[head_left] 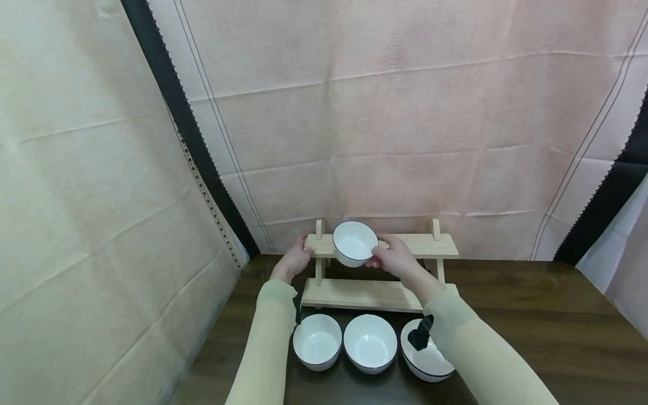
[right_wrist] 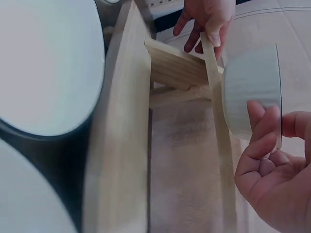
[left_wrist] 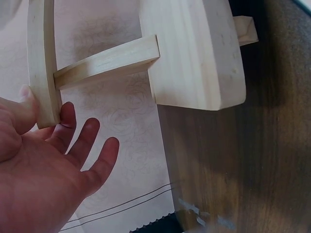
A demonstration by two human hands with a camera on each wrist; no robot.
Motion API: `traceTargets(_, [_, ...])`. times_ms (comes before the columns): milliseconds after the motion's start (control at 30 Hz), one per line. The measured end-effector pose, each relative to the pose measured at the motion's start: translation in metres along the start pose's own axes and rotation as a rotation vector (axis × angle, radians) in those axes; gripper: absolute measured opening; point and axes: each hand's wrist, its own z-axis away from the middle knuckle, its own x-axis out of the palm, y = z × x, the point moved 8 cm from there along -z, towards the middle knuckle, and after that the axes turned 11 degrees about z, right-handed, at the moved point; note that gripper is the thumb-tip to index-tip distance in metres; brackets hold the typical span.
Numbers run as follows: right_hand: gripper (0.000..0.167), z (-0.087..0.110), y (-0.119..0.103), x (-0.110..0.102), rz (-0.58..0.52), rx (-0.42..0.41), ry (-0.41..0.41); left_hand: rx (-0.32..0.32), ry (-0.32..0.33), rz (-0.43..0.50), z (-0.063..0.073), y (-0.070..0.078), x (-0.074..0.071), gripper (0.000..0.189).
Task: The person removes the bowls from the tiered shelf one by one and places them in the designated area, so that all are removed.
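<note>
A white bowl with a dark rim (head_left: 355,242) is at the upper board of a two-tier wooden rack (head_left: 364,295), left of its middle. My right hand (head_left: 396,257) pinches the bowl's right side, thumb at the rim and curled fingers against the outer wall, as the right wrist view shows. At the upper board's left end, my left hand (left_wrist: 43,165) grips the wood between thumb and index finger, its other fingers loosely extended. In the right wrist view the bowl (right_wrist: 250,87) stands close over the upper board (right_wrist: 218,121); whether its base touches is unclear.
Three more white bowls stand in a row before the rack: a left one (head_left: 317,340), a middle one (head_left: 370,343) and a right one (head_left: 427,360), partly covered by my right sleeve. The dark wooden table (head_left: 536,315) meets a pale cloth wall (head_left: 455,140) behind the rack.
</note>
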Motion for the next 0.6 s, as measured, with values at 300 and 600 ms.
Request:
traceTargets(300, [0.054, 0.033, 0.028, -0.01, -0.108, 0.064, -0.024, -0.018, 0.006, -0.02, 0.0, -0.004, -0.001, 0.06])
traceTargets(600, [0.057, 0.061, 0.044, -0.031, -0.093, 0.036, -0.022, -0.007, 0.0, -0.014, 0.0, -0.002, 0.0, 0.059])
